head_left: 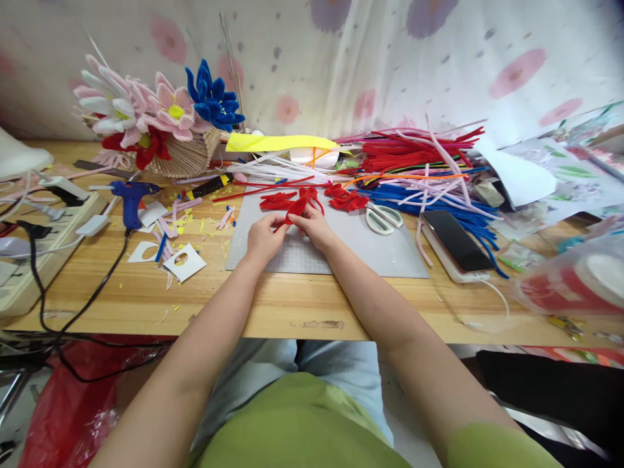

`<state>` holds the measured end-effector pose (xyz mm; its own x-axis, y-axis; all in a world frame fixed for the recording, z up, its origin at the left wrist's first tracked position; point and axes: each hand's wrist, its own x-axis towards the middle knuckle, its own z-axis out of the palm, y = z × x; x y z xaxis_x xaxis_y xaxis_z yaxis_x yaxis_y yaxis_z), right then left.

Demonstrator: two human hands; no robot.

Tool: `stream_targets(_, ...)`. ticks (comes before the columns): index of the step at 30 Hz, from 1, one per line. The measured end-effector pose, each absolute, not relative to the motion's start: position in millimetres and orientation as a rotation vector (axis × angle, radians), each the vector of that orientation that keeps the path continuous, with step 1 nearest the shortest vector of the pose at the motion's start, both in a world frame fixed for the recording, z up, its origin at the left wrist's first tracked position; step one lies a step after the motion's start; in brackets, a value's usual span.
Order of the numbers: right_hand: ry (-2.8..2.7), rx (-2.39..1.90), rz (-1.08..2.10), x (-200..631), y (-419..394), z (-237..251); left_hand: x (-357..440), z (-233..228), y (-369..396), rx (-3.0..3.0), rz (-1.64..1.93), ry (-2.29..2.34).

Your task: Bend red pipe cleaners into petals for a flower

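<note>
a red pipe-cleaner petal (295, 209) sits pinched between my left hand (263, 237) and right hand (314, 227), above the grey cutting mat (341, 250). i seem mid-shaping it; next likely needs a tight twist. finished red petals (347, 198) and scissors (384, 219) lie nearby.

A single head-worn camera looks forward and down from close above the light wooden worktable (302, 305), facing the flower-printed fabric backdrop (390, 58) behind it.
</note>
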<state>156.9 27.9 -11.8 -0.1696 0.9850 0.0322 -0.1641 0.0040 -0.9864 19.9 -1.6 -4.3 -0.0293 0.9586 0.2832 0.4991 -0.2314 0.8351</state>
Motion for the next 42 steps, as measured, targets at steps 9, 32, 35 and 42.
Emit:
stream_targets(9,-1.270,-0.952,1.382,154.4,24.7,-11.9,27.3,8.8,2.4,0.852,1.135,1.246)
stream_targets(32,-1.142,-0.944,1.438,149.7,21.1,-9.1,21.5,4.4,2.2,1.383,1.348,1.546)
stream_targets(35,-1.105,-0.944,1.430,147.5,21.0,-9.4,19.6,3.1,-1.5,1.755,1.341,1.610)
stream_targets(42,-1.024,-0.894,1.421,146.3,23.0,-8.4,22.7,0.7,-3.5,1.828,1.326,1.614)
